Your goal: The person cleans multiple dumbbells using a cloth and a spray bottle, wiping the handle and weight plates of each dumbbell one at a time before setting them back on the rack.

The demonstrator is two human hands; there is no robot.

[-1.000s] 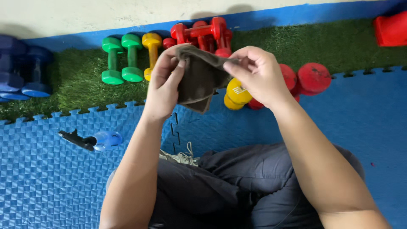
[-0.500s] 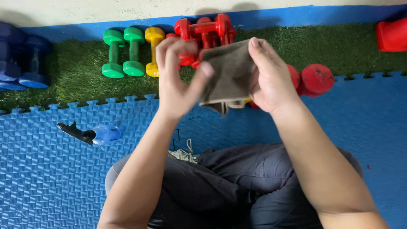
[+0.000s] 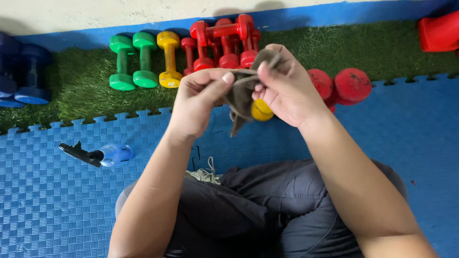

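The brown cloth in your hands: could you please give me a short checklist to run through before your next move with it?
1. Both hands on the cloth: ok. The left hand and right hand each pinch the brown cloth.
2. Cloth off the floor: ok, it hangs above the blue mat.
3. Cloth spread flat: not ok, it is bunched between the hands.
4. Yellow dumbbell within sight: ok, just behind the cloth, partly hidden.
5. Spray bottle upright: not ok, it lies on its side on the mat.
6. Cloth damp or dry: cannot tell.
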